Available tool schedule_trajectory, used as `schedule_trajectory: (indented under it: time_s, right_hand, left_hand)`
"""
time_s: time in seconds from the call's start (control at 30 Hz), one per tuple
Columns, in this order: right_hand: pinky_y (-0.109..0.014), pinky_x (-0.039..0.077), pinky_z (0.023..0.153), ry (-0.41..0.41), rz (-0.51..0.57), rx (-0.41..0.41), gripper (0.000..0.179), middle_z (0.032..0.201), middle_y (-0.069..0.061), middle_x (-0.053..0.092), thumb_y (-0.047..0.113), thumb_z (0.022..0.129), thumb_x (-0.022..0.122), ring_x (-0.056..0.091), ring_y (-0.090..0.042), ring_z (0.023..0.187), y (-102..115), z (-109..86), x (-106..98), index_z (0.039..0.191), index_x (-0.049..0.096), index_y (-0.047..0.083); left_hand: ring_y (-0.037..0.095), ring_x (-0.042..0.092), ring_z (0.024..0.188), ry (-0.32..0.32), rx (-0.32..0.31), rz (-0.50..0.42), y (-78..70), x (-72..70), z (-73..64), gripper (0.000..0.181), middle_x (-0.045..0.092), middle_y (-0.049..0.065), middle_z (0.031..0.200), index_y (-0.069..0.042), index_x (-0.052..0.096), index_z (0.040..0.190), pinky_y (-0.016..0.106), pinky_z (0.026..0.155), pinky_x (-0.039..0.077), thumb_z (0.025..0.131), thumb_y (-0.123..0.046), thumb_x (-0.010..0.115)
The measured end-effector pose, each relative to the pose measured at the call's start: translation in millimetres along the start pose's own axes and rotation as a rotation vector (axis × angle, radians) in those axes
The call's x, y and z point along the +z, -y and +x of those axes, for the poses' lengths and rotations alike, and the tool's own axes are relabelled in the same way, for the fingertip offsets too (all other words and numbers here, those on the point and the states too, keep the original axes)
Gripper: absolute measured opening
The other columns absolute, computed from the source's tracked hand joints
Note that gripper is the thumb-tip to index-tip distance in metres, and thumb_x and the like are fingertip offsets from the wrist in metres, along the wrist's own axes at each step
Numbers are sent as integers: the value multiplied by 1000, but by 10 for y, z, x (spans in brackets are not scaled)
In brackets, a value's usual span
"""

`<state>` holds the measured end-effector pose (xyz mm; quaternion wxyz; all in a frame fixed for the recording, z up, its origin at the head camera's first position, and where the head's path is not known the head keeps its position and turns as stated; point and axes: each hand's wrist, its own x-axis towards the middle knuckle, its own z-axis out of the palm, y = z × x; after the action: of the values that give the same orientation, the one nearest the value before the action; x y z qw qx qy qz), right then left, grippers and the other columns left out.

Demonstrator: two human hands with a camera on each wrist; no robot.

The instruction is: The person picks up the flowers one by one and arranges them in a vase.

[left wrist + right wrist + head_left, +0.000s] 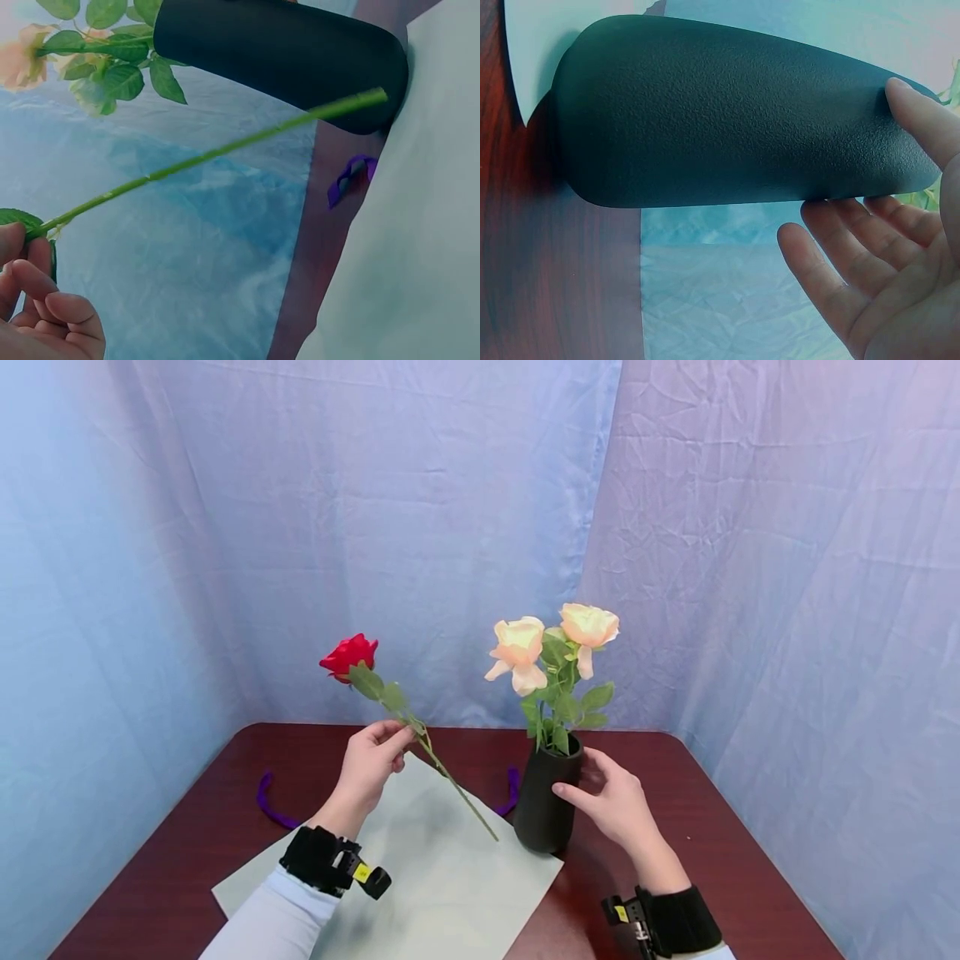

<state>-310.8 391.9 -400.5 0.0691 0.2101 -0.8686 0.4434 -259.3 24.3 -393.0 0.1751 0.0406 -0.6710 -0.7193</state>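
Note:
My left hand (372, 762) pinches the green stem of a red rose (350, 657) between thumb and fingers. The rose slants, its bloom up at the left and the bare stem end (360, 101) down to the right, above the pale paper. A dark vase (546, 802) stands at the paper's right edge, leaning slightly. Two peach roses (519, 652) with green leaves rise from its mouth. My right hand (617, 797) holds the vase near its upper part; the thumb lies across the front, and the other fingers (847, 229) reach behind it.
A large pale sheet of paper (420, 877) lies cornerwise on the dark red-brown table (720, 852). Purple ribbon (264, 797) shows beyond the paper's left edge, with another end near the vase. Pale blue and lilac cloth (390, 510) hangs around the table.

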Motion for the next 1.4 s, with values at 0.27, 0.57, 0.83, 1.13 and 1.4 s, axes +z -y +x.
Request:
schedule_trajectory:
  time_s: [0.27, 0.57, 0.83, 1.13, 1.4]
  right_hand:
    - [-51, 54, 89, 3, -7, 0, 77, 128, -10, 66, 46, 83, 84, 65, -30, 116, 0, 0, -3, 145, 52, 13]
    - [-51, 55, 89, 1, -10, -3, 76, 128, -11, 66, 44, 84, 84, 65, -31, 116, 12, -3, -9, 145, 53, 13]
    - [-52, 54, 90, -4, -20, -1, 77, 128, -11, 66, 46, 84, 83, 65, -31, 116, -6, 4, -5, 146, 52, 12]
    - [-51, 54, 89, -5, -21, -3, 76, 127, -11, 66, 45, 84, 83, 65, -30, 115, -3, 10, -5, 145, 53, 11]
    - [-52, 54, 89, -5, -18, -10, 77, 127, -11, 66, 45, 84, 83, 66, -31, 114, -16, 15, 4, 146, 52, 11]
  left_hand:
    - [15, 47, 60, -27, 45, -92, -85, 11, -57, 22, 71, 4, 92, 2, 65, 110, 28, 62, 44, 99, -16, 70]
    - [15, 49, 60, -32, 79, -163, -190, 33, -107, 15, 72, 5, 92, -1, 66, 106, 30, 65, 48, 98, -13, 70]
    - [14, 46, 58, -54, 121, -213, -272, 83, -138, 12, 72, 11, 94, 0, 66, 102, 28, 64, 48, 97, -10, 71]
    - [14, 43, 58, -73, 184, -239, -359, 141, -139, 12, 65, 4, 85, -3, 61, 96, 27, 60, 42, 97, -9, 71]
    - [15, 43, 60, -103, 205, -286, -501, 185, -129, 15, 62, 5, 87, -1, 60, 97, 25, 62, 43, 97, -11, 71]
